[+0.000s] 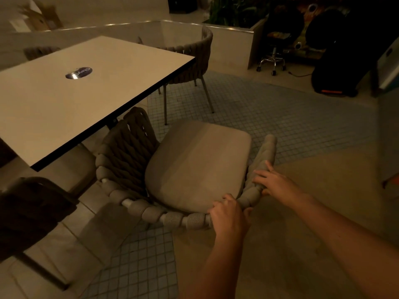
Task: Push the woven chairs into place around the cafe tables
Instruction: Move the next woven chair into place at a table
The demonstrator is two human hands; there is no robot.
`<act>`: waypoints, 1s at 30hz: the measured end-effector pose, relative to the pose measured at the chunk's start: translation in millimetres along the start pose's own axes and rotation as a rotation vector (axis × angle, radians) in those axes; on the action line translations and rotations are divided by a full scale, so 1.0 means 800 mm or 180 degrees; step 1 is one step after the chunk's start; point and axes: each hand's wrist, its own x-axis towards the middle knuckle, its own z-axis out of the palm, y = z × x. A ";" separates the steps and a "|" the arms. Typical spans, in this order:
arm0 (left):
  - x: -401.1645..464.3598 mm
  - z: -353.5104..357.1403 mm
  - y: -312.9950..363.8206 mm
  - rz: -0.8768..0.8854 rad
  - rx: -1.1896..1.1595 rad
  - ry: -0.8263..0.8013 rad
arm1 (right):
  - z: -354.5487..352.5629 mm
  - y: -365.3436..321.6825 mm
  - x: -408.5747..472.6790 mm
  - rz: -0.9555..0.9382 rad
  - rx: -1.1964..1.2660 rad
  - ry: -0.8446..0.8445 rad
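Observation:
A woven chair (194,165) with a beige seat cushion stands at an angle beside the near right corner of the white cafe table (82,91). My left hand (228,214) grips the rope-wrapped rim of its backrest at the bottom. My right hand (276,182) rests on the same rim further right, fingers curled over it. A second woven chair (194,59) is tucked at the table's far right side. A dark woven chair (32,212) stands at the near left, partly out of frame.
A round dark sticker (78,72) lies on the tabletop. A wheeled stool (273,59) and dark equipment (332,61) stand at the back right. A low wall (228,37) with plants runs behind the table. Open tiled floor (302,117) lies right of the chair.

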 end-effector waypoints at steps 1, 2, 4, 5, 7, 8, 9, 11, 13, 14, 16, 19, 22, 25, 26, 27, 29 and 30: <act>0.000 0.000 0.000 -0.0007 -0.0008 0.0003 | -0.002 -0.001 0.000 0.0023 -0.0007 -0.0023; 0.000 0.000 0.000 -0.0017 -0.0024 0.0009 | -0.003 -0.003 -0.001 0.0054 -0.0035 -0.0044; 0.000 -0.001 -0.001 -0.0031 -0.0056 0.0021 | -0.007 -0.011 -0.003 0.0162 -0.0088 -0.0059; -0.001 -0.002 -0.001 -0.0030 -0.0087 0.0017 | -0.008 -0.016 -0.004 0.0231 -0.0100 -0.0056; -0.002 -0.006 -0.005 -0.0008 -0.0193 -0.0009 | -0.010 -0.028 -0.005 0.0366 -0.0086 -0.0057; -0.003 -0.008 -0.009 0.0030 -0.0248 -0.0033 | -0.011 -0.034 -0.006 0.0429 -0.0009 -0.0055; -0.004 -0.011 -0.015 0.0094 -0.0276 -0.0063 | -0.012 -0.040 -0.008 0.0484 0.0134 -0.0038; -0.006 -0.019 -0.035 0.0344 -0.0172 -0.0090 | -0.013 -0.053 -0.012 0.0531 0.0471 0.0091; -0.006 -0.031 -0.064 0.0605 -0.0012 -0.0099 | -0.015 -0.071 -0.015 0.0508 0.0683 0.0294; -0.005 -0.038 -0.080 0.0691 0.0036 -0.0100 | -0.015 -0.083 -0.016 0.0494 0.0758 0.0390; -0.003 -0.055 -0.115 0.0819 0.0124 -0.0037 | -0.018 -0.112 -0.017 0.0438 0.0913 0.0538; 0.001 -0.083 -0.168 0.0966 0.0222 0.0014 | -0.023 -0.160 -0.015 0.0352 0.1033 0.0686; 0.006 -0.108 -0.224 0.1029 0.0290 -0.0064 | -0.027 -0.211 -0.013 0.0224 0.1053 0.0679; 0.011 -0.121 -0.276 0.0987 0.0379 -0.0147 | -0.027 -0.259 -0.010 0.0096 0.0990 0.0588; 0.012 -0.123 -0.291 0.0970 0.0415 -0.0178 | -0.025 -0.273 -0.008 0.0061 0.0973 0.0552; 0.014 -0.124 -0.304 0.0954 0.0439 -0.0208 | -0.023 -0.288 -0.006 0.0037 0.0954 0.0526; 0.017 -0.123 -0.327 0.0916 0.0453 -0.0262 | -0.016 -0.313 0.000 0.0000 0.0947 0.0484; 0.019 -0.122 -0.336 0.0907 0.0452 -0.0283 | -0.013 -0.324 0.003 -0.0016 0.0969 0.0469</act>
